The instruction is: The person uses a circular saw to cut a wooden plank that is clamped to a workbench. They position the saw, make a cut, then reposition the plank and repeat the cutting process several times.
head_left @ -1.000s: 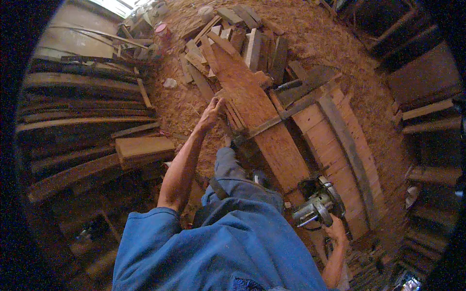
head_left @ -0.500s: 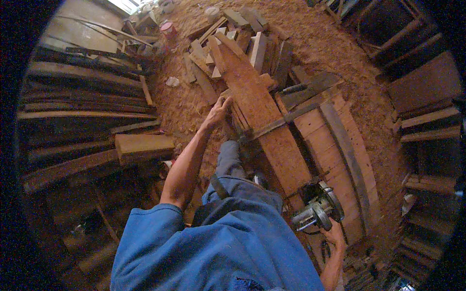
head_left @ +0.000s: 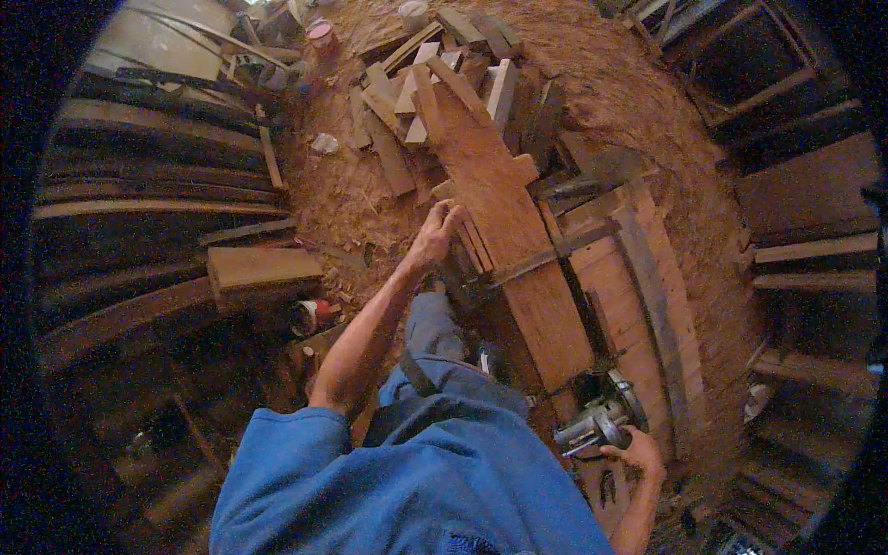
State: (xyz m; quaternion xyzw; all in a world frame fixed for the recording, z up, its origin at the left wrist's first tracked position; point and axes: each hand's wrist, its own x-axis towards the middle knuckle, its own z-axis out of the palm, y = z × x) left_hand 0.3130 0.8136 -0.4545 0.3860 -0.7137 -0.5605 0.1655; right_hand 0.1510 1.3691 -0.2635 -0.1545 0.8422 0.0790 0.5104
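A wide reddish-brown wooden board (head_left: 499, 208) lies lengthwise across a wooden bench (head_left: 638, 314), its far end reaching over a heap of wood. My left hand (head_left: 435, 238) is at the board's left edge, fingers curled closed against it, beside some thin strips (head_left: 476, 245). Close to my body at the lower right, my right hand (head_left: 638, 453) is closed around a grey and black circular saw (head_left: 601, 418). The saw sits just off the near end of the board. Its blade cannot be made out, and part of my grip is hidden behind the motor housing.
Offcuts (head_left: 499, 97) are heaped beyond the bench. Stacked planks (head_left: 157, 208) and a thick timber block (head_left: 264, 273) stand on the left. A red and white can (head_left: 314, 316) is near my left forearm. More timber (head_left: 814, 250) lines the right side. Sawdust covers the floor.
The saw and my right hand have drawn slightly back toward me, uncovering the board's near end. My left hand stays at the board's edge. The whole view has shifted a little.
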